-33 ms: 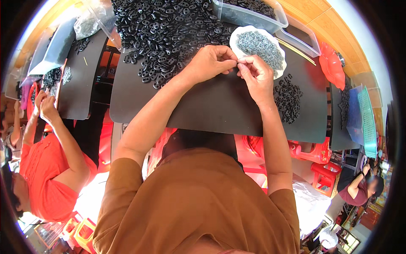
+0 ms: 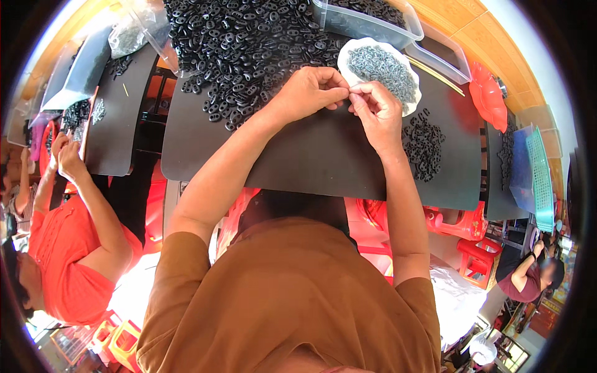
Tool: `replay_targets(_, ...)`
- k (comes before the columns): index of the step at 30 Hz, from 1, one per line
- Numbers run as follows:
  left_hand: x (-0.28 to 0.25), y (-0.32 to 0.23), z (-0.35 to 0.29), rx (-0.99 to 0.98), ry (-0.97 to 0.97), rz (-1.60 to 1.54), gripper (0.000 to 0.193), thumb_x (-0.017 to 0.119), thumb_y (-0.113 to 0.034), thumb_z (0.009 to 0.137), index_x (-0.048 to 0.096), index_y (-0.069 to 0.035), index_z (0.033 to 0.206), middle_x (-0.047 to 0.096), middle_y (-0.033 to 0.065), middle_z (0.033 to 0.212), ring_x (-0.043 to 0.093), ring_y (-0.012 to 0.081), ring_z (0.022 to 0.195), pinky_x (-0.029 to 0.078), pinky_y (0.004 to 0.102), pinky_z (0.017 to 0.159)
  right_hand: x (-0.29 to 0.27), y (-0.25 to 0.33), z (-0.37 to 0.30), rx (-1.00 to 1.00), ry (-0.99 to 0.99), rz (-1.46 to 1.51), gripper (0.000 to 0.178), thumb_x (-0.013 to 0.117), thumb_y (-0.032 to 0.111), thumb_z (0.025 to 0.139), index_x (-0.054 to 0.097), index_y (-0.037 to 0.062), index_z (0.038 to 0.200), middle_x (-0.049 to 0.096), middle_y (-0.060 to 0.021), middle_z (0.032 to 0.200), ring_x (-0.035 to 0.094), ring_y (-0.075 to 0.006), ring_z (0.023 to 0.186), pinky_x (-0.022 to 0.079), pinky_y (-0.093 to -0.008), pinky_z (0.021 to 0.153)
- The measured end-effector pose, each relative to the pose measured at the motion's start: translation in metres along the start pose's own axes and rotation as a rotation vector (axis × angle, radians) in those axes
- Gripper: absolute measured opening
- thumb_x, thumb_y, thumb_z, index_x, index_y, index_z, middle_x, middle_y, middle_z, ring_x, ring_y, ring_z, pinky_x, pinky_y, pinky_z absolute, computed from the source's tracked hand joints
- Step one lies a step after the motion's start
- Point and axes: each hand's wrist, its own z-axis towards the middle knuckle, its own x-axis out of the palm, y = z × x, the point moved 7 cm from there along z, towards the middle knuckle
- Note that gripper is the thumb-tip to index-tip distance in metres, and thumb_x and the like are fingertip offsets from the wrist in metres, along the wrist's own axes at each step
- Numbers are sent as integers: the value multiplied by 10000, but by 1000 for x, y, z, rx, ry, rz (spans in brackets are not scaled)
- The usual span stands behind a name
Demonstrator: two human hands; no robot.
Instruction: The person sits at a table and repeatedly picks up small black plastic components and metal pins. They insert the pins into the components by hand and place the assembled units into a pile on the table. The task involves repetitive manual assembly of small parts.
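Left hand (image 2: 314, 92) and right hand (image 2: 379, 109) pinched narrow, fingertips meeting near white dish (image 2: 411, 110); anything held too small to tell. Black pieces (image 2: 242, 56) glossy, oval, holed, heaped beyond left hand.

- The left forearm (image 2: 227, 165) slants from the near left toward the far right, its elbow bent and set out to the side.
- The right forearm (image 2: 404, 208) runs almost straight toward the far side, leaning slightly left.
- The left hand (image 2: 311, 92) points right, thumb and index finger drawn together at the tips, the other fingers curled.
- The right hand (image 2: 378, 110) bends left at the wrist (image 2: 390, 151), thumb and index finger also pinched.
- Both sets of fingertips meet or nearly meet; anything between them is too small to tell.
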Motion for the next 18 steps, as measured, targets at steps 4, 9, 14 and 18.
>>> replay_targets(4, 1, 5, 0, -32, 25, -117, 130, 654, -147, 893, 648, -28, 945, 656, 10, 844, 607, 70, 750, 514, 217, 687, 0, -3, 0, 27, -8, 45, 49, 638, -30, 856, 634, -21, 904, 637, -55, 844, 627, -98, 660, 511, -215, 576)
replay_targets(9, -5, 5, 2, 2, 7, -137, 99, 637, -104, 903, 636, -19, 954, 655, 16, 862, 612, 76, 772, 514, 216, 711, -1, -10, -3, 181, -62, 125, 53, 636, -48, 850, 636, -19, 895, 649, -46, 836, 636, -96, 662, 510, -214, 578)
replay_targets(14, -7, 4, 2, 9, 43, 14, 78, 630, -80, 900, 635, -9, 934, 658, 27, 855, 624, 84, 781, 521, 226, 725, -1, -6, -2, 132, -38, 25, 62, 635, -53, 848, 638, -4, 886, 657, -45, 833, 639, -94, 655, 506, -216, 574)
replay_targets(18, -7, 5, 2, 6, 34, -8, 78, 630, -76, 899, 636, -4, 929, 658, 30, 846, 624, 83, 781, 519, 226, 728, 0, -6, -3, 129, -32, -4, 79, 638, -55, 846, 623, 6, 894, 656, -48, 829, 641, -96, 651, 505, -218, 574)
